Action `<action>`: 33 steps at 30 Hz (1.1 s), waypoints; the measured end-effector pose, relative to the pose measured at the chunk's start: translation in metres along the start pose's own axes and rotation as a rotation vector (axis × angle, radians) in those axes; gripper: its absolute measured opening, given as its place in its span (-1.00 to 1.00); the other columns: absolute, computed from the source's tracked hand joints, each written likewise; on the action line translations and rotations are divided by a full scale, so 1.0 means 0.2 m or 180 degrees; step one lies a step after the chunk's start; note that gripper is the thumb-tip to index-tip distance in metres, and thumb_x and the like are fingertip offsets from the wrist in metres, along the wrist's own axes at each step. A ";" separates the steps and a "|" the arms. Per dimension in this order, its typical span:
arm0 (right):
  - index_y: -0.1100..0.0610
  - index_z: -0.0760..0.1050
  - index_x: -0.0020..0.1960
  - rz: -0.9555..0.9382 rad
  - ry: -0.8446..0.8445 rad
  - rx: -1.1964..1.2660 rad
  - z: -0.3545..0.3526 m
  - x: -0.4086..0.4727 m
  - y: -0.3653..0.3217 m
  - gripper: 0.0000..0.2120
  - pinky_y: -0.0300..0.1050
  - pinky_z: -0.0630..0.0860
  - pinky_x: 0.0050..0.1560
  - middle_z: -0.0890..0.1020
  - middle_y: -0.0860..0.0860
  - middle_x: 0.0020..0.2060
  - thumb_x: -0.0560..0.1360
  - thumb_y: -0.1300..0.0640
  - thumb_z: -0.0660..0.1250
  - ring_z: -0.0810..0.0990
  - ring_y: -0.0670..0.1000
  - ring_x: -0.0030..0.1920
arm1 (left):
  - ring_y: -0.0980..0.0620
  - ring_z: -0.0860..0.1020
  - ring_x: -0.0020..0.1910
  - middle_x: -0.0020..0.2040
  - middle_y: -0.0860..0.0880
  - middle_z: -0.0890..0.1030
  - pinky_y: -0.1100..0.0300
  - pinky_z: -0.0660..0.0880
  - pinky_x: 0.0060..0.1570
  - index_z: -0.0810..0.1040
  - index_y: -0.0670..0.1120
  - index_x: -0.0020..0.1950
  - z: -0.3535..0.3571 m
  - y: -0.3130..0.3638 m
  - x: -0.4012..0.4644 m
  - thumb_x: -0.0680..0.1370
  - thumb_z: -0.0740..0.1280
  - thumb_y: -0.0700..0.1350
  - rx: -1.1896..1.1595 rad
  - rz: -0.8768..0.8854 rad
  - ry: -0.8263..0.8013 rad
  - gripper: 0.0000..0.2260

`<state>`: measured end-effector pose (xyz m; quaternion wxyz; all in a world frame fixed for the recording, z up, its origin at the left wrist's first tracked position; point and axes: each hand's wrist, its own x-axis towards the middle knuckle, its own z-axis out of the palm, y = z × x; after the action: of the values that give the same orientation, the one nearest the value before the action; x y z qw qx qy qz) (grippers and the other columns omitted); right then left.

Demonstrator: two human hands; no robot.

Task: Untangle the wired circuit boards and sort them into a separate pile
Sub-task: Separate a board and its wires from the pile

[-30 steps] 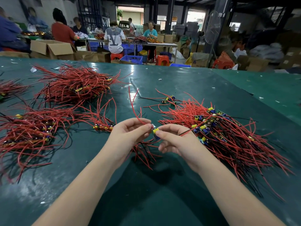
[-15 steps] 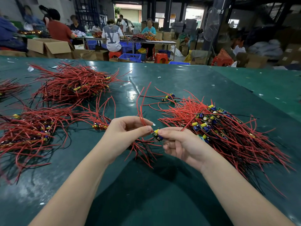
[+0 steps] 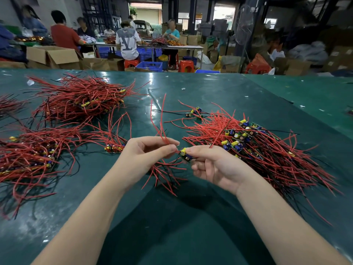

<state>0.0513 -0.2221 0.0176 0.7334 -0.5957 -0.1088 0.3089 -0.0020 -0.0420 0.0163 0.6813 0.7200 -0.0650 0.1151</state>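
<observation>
My right hand (image 3: 214, 165) pinches a small circuit board (image 3: 185, 155) with a yellow part and blue part, held above the green table (image 3: 191, 217). My left hand (image 3: 141, 157) pinches that board's red wires (image 3: 161, 123), which stick up from my fingers; more red and black wires (image 3: 164, 175) hang below both hands. To the right lies a tangled heap of wired boards (image 3: 254, 150). On the left lie two sorted piles of wired boards, one near (image 3: 32, 155) and one farther back (image 3: 80, 100).
A small bundle of boards (image 3: 114, 142) lies just left of my left hand, and a few loose boards (image 3: 194, 112) sit behind the right heap. Beyond the table's far edge several people sit at other tables among cardboard boxes (image 3: 51, 56), blue crates and red stools.
The red wires held by my left hand have swung up and stand more upright. My hands have drawn slightly apart, and the board in my right hand sits a little lower.
</observation>
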 end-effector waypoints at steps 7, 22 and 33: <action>0.09 0.65 -0.31 -0.0173 0.0166 0.0134 0.00 0.01 0.00 -0.88 -0.31 0.50 -0.45 0.59 -0.04 -0.43 0.19 0.07 0.49 0.55 -0.11 -0.48 | 0.09 0.63 -0.13 -0.14 -0.06 0.69 0.27 0.57 0.01 0.71 -0.13 -0.11 0.07 -0.05 0.01 0.39 0.37 -0.11 -0.0985 -0.0236 0.0239 -0.83; 0.11 0.66 -0.21 -0.0277 0.0233 -0.0231 0.01 0.01 0.03 -0.96 -0.30 0.51 -0.40 0.62 -0.05 -0.38 0.42 0.19 0.44 0.54 -0.11 -0.46 | 0.09 0.64 -0.19 -0.21 -0.06 0.68 0.31 0.58 -0.14 0.66 -0.18 -0.02 0.08 -0.06 0.01 0.53 0.32 -0.28 -0.1140 -0.0417 0.0732 -0.88; 0.11 0.71 -0.19 -0.0277 0.0196 -0.0234 0.02 0.00 0.02 -0.81 -0.29 0.51 -0.39 0.53 0.14 -0.26 0.21 0.08 0.51 0.53 -0.11 -0.46 | 0.08 0.64 -0.19 -0.18 -0.04 0.69 0.29 0.59 -0.14 0.63 -0.18 -0.03 0.07 -0.05 0.02 0.59 0.26 -0.26 -0.1163 -0.0335 0.0771 -0.85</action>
<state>0.0481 -0.2181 0.0148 0.7268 -0.6261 -0.1234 0.2541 0.0051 -0.0545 0.0074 0.8082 0.5680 0.0352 0.1514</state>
